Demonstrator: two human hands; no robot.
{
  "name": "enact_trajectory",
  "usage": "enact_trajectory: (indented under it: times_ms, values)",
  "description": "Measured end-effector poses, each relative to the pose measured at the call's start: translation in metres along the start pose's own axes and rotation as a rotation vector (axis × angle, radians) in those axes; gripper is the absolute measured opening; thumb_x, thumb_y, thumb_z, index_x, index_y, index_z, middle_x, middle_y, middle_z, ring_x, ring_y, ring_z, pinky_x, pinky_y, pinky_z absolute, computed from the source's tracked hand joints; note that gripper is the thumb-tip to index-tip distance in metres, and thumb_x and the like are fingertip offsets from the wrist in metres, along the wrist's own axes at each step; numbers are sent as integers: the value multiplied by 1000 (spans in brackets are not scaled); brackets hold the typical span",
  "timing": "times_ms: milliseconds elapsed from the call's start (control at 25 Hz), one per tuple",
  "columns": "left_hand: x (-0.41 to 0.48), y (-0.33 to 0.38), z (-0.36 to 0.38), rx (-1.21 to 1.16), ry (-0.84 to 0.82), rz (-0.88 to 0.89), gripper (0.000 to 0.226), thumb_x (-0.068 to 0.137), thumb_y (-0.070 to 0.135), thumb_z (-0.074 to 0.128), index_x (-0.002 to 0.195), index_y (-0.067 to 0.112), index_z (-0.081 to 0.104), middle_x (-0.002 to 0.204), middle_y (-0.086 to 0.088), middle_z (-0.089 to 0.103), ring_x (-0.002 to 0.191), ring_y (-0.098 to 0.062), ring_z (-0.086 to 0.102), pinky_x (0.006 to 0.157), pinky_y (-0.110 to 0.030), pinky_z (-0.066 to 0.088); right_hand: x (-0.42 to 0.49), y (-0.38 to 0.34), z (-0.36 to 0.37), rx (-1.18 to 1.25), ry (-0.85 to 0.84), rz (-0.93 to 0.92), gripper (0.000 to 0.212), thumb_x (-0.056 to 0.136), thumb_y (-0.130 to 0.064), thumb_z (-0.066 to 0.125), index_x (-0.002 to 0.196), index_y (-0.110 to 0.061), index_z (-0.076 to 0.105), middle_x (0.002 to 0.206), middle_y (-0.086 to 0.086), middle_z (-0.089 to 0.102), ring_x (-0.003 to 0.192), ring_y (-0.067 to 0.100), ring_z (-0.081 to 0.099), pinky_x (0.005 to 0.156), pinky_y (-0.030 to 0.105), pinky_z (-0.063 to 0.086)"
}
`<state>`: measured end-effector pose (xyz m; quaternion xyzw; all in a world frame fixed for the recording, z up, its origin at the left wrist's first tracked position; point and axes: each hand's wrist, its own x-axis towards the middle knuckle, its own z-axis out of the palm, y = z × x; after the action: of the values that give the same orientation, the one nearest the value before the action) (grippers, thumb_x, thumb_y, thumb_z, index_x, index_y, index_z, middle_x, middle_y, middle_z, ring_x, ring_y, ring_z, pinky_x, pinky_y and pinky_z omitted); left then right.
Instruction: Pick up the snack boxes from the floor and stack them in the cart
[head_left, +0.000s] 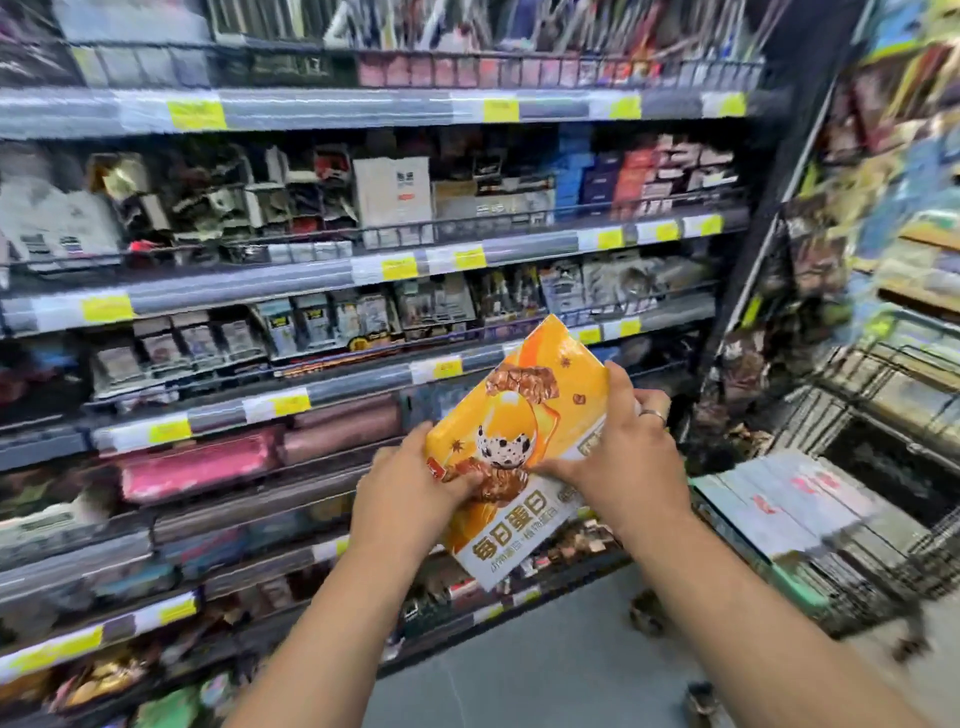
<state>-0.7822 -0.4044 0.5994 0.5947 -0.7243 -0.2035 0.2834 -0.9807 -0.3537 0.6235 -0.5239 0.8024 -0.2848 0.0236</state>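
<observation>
I hold a flat orange and yellow snack box (530, 410) with an egg picture and white lettering, tilted, in mid-air in front of the shelves. My left hand (410, 493) grips its lower left edge, thumb on the front face. My right hand (623, 457), a ring on one finger, grips its right side. The wire cart (883, 395) stands to the right, with a stack of flat boxes (795, 514) lying in it, grey-white tops with red marks. The view is blurred by motion.
A tall store shelf unit (363, 280) with yellow price tags and packed goods fills the left and centre. Another rack of snack bags (909, 156) rises at the far right. Grey floor (519, 670) shows below my arms, beside the cart's wheels (647, 613).
</observation>
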Motion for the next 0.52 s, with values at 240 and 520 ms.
enact_trajectory:
  times_ms: [240, 520]
  values:
    - [97, 66, 106, 8, -255, 180, 80, 72, 63, 69, 140, 33, 38, 119, -6, 58, 109, -28, 59, 90, -38, 49, 59, 88, -6, -75, 102, 317, 132, 49, -70, 80, 148, -31, 1, 141, 17, 26, 111, 38, 54, 86, 43, 49]
    - [163, 161, 218, 69, -501, 487, 72, 71, 60, 72, 132, 31, 46, 116, -10, 59, 113, -30, 55, 93, -41, 46, 87, 191, -11, -23, 233, 680, 123, 57, -63, 81, 146, -33, 2, 145, 15, 19, 117, 39, 50, 95, 45, 46]
